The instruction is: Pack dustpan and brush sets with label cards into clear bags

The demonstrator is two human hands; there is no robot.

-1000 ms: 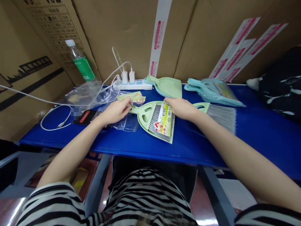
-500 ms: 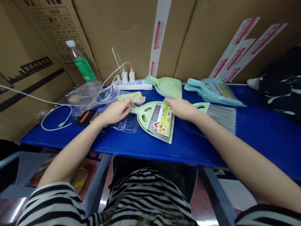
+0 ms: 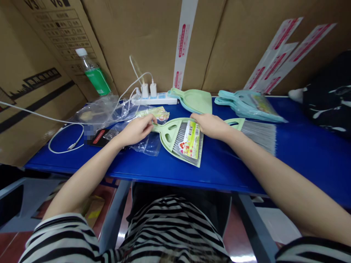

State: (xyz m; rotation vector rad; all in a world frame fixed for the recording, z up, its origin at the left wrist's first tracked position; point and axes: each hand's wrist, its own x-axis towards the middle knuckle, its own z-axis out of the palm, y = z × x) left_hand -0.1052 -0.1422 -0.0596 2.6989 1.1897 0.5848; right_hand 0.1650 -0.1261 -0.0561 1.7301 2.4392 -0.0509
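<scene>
Far left of the blue counter [image 3: 309, 164], a looped white charging cable [image 3: 71, 147]; behind it, a clear plastic bottle with white cap and green label [image 3: 97, 81] leans near the cardboard. Next, crumpled clear plastic wrapping [image 3: 149, 145], partly under the left forearm. Left hand [image 3: 136, 129]: fingers closed around the handle end of a pale green plastic dustpan-and-brush set with grey bristles and a printed label [image 3: 169, 138], lying at counter centre, handle leftward. Behind the set, a loose pale green plastic dustpan [image 3: 199, 100]. Right hand [image 3: 211, 126]: fingers curled, gripping the set's rear right corner beside the label. Beyond the right wrist, a separate grey-bristled brush with pale green holder [image 3: 259, 135]; behind that, pale blue plastic dustpans in clear wrap [image 3: 248, 106].
</scene>
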